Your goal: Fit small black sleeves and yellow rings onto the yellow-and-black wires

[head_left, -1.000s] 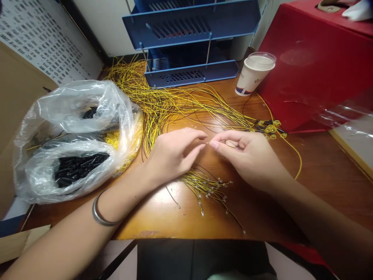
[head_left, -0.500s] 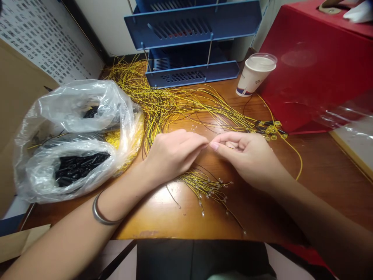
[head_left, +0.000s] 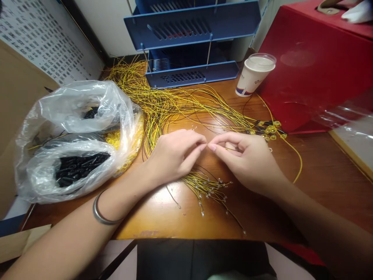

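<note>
My left hand (head_left: 177, 153) and my right hand (head_left: 246, 157) meet over the table, fingertips nearly touching. Both are closed in a pinch. A bit of thin yellow wire (head_left: 231, 149) shows inside the curled fingers of my right hand. Whatever the left fingertips pinch is too small to make out. Below the hands lies a bundle of yellow and black wires (head_left: 201, 182) with small clear tips. Behind them spreads a large tangle of the same wires (head_left: 163, 105), running right to several yellow-capped black ends (head_left: 271, 129).
On the left, clear plastic bags (head_left: 37, 116) hold black sleeves (head_left: 78, 167) and yellow rings (head_left: 131, 155). A blue desk tray (head_left: 192, 74) stands at the back, beside a paper cup (head_left: 252, 77). To the right is a red box (head_left: 314, 66). One loose yellow wire (head_left: 295, 149) curves along the table.
The left thumb now shows beside its fingertips, and the hand has tilted slightly. My right fingertips have shifted a little to the left. Everything else stays in place.
</note>
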`<action>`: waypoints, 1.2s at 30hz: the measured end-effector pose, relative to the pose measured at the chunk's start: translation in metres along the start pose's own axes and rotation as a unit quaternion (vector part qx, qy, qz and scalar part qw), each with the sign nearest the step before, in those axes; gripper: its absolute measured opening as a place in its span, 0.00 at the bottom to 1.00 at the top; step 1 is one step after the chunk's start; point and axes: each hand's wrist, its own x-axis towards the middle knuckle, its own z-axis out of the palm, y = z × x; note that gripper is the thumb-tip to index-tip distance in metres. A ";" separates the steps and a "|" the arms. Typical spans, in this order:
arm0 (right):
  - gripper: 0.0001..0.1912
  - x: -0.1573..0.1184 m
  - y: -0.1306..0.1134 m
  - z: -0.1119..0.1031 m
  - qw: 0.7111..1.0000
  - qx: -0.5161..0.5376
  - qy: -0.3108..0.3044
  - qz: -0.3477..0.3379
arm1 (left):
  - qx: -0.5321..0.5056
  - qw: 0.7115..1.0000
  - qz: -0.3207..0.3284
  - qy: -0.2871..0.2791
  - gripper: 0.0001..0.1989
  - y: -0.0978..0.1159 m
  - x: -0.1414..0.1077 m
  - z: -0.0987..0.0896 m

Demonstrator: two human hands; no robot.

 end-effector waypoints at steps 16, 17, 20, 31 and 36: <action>0.08 -0.004 0.001 0.000 0.958 -0.200 0.004 -0.205 | -0.559 0.714 -0.393 -0.153 0.05 0.003 0.011 -0.004; 0.08 -0.003 0.000 0.000 0.958 -0.199 -0.002 -0.206 | -0.575 0.705 -0.386 -0.152 0.05 0.002 0.010 -0.004; 0.08 -0.004 -0.001 0.000 0.970 -0.167 -0.005 -0.175 | -0.601 0.693 -0.370 -0.148 0.06 0.001 0.010 -0.003; 0.08 -0.003 -0.007 -0.003 0.999 0.025 -0.014 -0.023 | -0.313 0.920 -0.235 -0.034 0.08 0.003 0.004 0.004; 0.07 0.000 -0.010 -0.004 0.998 0.052 -0.016 0.018 | -0.053 0.997 -0.030 0.045 0.06 0.002 0.000 0.002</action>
